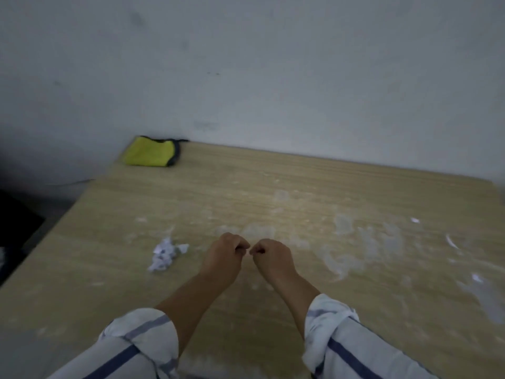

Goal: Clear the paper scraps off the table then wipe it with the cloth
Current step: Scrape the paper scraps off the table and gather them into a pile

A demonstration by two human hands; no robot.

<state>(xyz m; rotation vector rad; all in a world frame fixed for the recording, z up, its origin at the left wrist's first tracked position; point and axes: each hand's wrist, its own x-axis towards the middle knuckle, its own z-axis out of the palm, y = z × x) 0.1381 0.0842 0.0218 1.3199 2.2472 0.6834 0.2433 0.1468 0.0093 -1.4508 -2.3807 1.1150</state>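
Note:
A small heap of white paper scraps (165,254) lies on the light wooden table (273,187), just left of my hands. My left hand (225,253) and my right hand (270,255) hover side by side over the table's middle, fingers curled in, fingertips almost touching; I see nothing held in either. A folded yellow cloth (150,154) with a dark grey edge rests at the far left corner by the wall. Two tiny white scraps, a farther one (415,220) and a nearer one (476,277), lie towards the right.
White dusty smears (369,242) cover the table's middle and right. A grey-white wall (273,77) runs right behind the table. Past the table's left edge the floor drops away, with a dark object (16,214) there.

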